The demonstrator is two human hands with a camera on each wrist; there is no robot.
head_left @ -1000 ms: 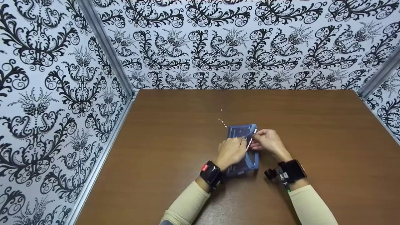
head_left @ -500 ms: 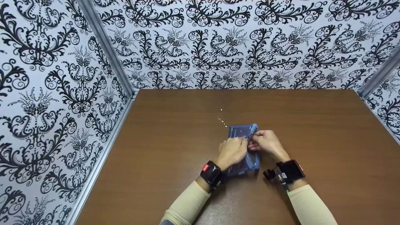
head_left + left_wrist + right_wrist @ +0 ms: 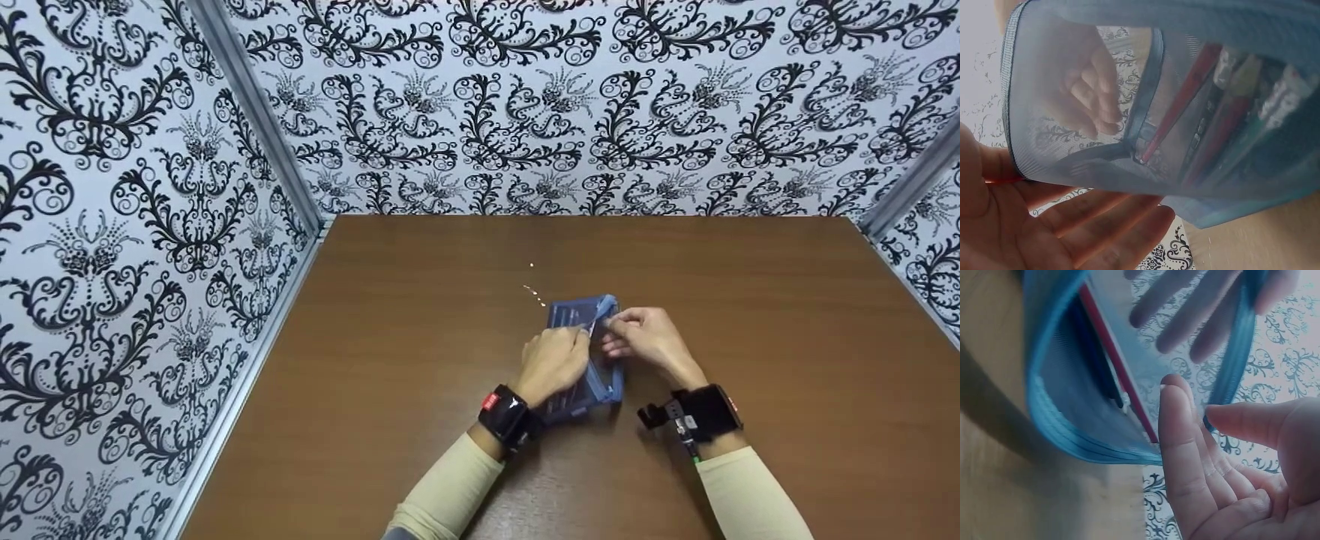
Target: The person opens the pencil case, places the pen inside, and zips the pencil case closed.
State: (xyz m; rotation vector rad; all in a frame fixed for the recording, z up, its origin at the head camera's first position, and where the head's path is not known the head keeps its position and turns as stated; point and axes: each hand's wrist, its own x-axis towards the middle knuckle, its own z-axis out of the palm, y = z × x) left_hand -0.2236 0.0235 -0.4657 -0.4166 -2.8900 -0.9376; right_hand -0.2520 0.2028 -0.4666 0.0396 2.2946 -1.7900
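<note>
A blue mesh zip pencil case (image 3: 574,313) stands with its zipped mouth open in the middle of the table. Through its mesh, in the left wrist view, I see a red pencil (image 3: 1179,107) leaning beside several other slim pencils (image 3: 1224,129). My left hand (image 3: 553,360) grips the rim on the left, its fingers straight along the outside mesh. At the right of the mouth is my right hand (image 3: 646,337). In the right wrist view its index fingertip and thumb stand apart close to the blue zip edge (image 3: 1235,354), nothing visible between them. A red pencil (image 3: 1117,360) lies inside.
Small pale specks (image 3: 534,292) lie in a short line on the brown table (image 3: 420,337) just beyond the case. Patterned walls (image 3: 525,105) bound the table at the back and the left. Each wrist bears a black camera strap (image 3: 506,416).
One second ago my right hand held a slim, shiny pink-and-white stick at the mouth; it went down into the case. The right hand has drawn slightly right, while the left stays on the rim.
</note>
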